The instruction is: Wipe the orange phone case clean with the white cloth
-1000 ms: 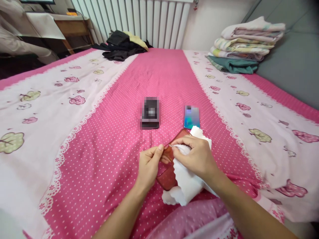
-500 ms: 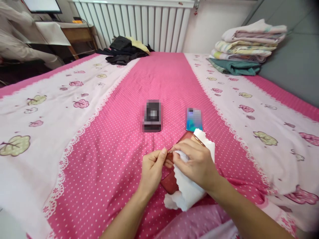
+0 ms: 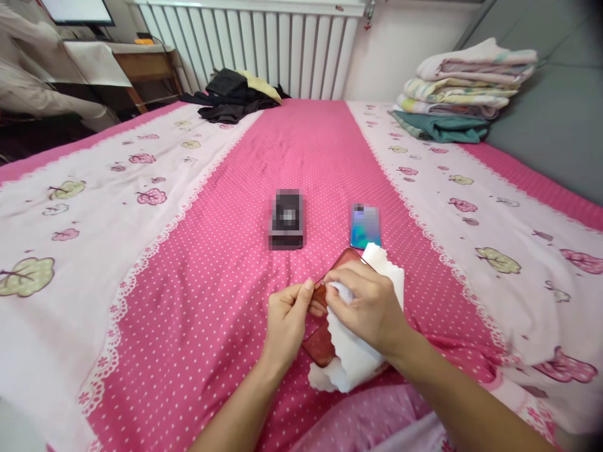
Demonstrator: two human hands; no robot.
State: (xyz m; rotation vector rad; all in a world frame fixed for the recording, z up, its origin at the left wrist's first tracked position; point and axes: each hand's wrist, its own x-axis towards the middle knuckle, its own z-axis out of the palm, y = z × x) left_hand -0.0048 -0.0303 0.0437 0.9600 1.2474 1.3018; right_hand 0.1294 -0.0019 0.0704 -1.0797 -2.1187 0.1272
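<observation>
My left hand [image 3: 291, 317] grips the left edge of a reddish see-through phone case [image 3: 325, 346], its thumb on top and its fingers partly visible through the case. In my right hand [image 3: 365, 301] a white cloth [image 3: 355, 351] is pinched, a bunched bit of it pressed at the case's edge close to the left thumb. The rest of the cloth hangs down below the right hand, covering part of the case. Just beyond the cloth, a blue-purple phone [image 3: 365, 227] lies on the bed, its upper part pixelated.
A dark box [image 3: 287, 220], blurred by pixels, lies on the pink dotted bedspread [image 3: 311, 157]. Dark clothes [image 3: 230, 94] are heaped at the far left edge, folded bedding [image 3: 466, 88] is stacked far right. Behind stands a radiator [image 3: 254, 47]. A person [image 3: 42, 81] sits by a desk.
Both hands keep nearly the same hold on the case and cloth. The right hand and cloth have shifted very slightly, and the whole view has drifted a little.
</observation>
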